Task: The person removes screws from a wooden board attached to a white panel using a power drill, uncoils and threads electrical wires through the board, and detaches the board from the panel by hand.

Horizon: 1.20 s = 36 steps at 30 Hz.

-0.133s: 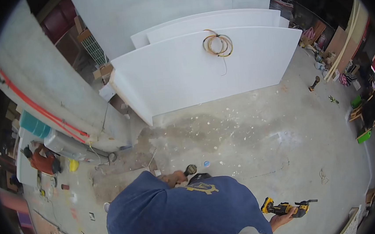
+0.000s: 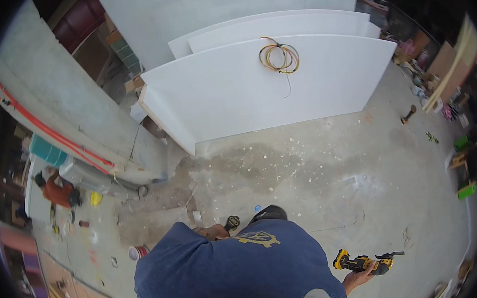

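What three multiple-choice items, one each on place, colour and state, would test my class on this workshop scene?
1. Where does the wire coil lie?
A. on the front white panel
B. on the floor
C. in the left hand

2. What colour is the power tool?
A. red
B. yellow and black
C. green

3. How is the power tool placed?
A. lying on the floor
B. standing on a panel
C. held in the right hand

Answers:
1 A, the coil rests near the panel's top edge.
2 B, its body shows yellow with black parts.
3 C, the fingers wrap its handle above the floor.
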Each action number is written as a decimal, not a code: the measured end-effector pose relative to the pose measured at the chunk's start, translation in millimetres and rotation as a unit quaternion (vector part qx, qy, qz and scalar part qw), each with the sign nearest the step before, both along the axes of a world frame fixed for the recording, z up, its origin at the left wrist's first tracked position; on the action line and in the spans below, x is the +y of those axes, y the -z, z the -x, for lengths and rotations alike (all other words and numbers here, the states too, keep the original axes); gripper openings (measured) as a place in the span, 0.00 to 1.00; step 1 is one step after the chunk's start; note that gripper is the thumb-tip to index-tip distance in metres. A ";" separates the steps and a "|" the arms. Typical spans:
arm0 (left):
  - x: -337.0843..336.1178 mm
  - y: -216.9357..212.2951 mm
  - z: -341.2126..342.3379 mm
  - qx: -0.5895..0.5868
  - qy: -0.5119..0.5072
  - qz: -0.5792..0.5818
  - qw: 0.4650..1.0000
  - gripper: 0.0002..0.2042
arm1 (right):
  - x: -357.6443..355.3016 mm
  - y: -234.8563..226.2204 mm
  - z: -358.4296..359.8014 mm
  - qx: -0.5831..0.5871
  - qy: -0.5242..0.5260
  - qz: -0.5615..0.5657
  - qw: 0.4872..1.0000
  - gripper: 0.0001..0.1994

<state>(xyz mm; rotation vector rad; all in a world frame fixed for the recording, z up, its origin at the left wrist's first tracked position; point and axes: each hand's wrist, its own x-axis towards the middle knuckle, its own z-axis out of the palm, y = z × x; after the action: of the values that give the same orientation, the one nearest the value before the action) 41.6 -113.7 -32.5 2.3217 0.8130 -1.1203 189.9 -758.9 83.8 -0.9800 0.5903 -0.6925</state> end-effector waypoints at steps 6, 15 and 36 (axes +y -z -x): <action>-5.5 -36.6 -87.6 0.047 -0.081 0.041 0.995 0.24 | -4.0 10.4 -146.7 0.052 -0.023 0.047 0.997 0.21; -13.8 -37.7 -430.1 -0.016 -0.090 0.140 0.986 0.19 | 23.6 -11.8 -428.5 0.135 -0.094 0.217 0.962 0.20; -144.2 -43.7 -983.1 -0.130 0.192 0.101 0.968 0.14 | -79.5 113.4 -986.2 0.435 -0.127 0.282 0.846 0.28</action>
<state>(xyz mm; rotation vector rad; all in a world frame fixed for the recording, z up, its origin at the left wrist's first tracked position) 1024.7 -257.9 11.2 2.4373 0.1471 -0.9606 1176.1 -838.4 -29.6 -1.9227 1.0455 -0.1269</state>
